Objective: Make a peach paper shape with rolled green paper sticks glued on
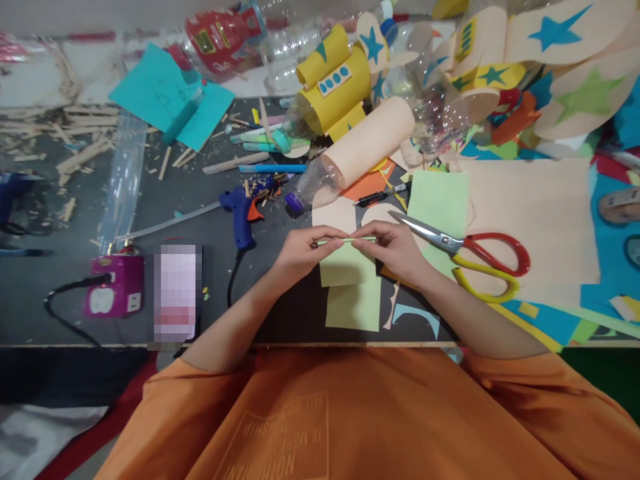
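A thin light-green paper strip (371,239), seen nearly edge-on, is pinched between the fingertips of my left hand (309,251) and my right hand (393,248). Both hands meet above the table's middle, their fingers closed on it. Beneath them lie pale green paper pieces (353,310), with a shadow falling across. Beside my right hand rest scissors (450,241) with one red and one yellow handle, their blades apart. A green sheet (440,200) is partly under the scissors. Whether the strip is folded or rolled I cannot tell.
A blue glue gun (242,217) with a cable lies left of my hands. A pixelated phone (175,290) and a purple power box (114,287) are further left. A paper-wrapped bottle (370,143), a pen (383,195) and a large peach sheet (540,220) lie beyond and right.
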Tool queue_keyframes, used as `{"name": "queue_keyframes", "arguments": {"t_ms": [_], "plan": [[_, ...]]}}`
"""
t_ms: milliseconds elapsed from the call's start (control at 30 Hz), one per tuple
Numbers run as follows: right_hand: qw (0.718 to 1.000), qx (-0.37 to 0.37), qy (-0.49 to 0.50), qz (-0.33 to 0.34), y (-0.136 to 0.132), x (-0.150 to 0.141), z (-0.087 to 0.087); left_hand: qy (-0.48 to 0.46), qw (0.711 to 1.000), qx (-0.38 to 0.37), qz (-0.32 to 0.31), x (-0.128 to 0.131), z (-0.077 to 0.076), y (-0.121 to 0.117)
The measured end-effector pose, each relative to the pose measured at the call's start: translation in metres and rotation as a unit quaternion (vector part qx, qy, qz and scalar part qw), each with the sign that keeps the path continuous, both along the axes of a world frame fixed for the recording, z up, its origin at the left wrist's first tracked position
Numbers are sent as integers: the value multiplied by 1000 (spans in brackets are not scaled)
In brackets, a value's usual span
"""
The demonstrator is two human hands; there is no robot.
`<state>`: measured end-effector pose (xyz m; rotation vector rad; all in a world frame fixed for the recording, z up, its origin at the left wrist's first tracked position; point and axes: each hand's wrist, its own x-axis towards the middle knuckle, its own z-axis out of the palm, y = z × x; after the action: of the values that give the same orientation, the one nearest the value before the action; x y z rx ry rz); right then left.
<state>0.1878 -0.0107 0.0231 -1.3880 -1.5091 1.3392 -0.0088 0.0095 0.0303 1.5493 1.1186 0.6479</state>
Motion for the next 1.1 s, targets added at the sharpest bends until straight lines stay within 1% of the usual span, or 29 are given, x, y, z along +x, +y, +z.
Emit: {"name": "queue_keyframes", "arguments": {"t_ms": [233, 433, 633, 867, 1100], "plan": [[1000, 11, -2, -2, 0, -1, 0, -16, 1000, -5, 22, 1, 2, 1], [1000, 6, 17, -11, 0, -1, 2, -22, 999, -15, 29, -1, -2, 2], [1000, 0, 29, -3, 1, -1, 4, -30, 998, -35, 38, 0, 0, 1], [998, 1, 55, 3, 2, -2, 2, -9, 999, 3, 41, 0, -1, -1], [999, -1, 43, -17, 1, -2, 2, 2, 999, -23, 36, 1, 0, -1]]}}
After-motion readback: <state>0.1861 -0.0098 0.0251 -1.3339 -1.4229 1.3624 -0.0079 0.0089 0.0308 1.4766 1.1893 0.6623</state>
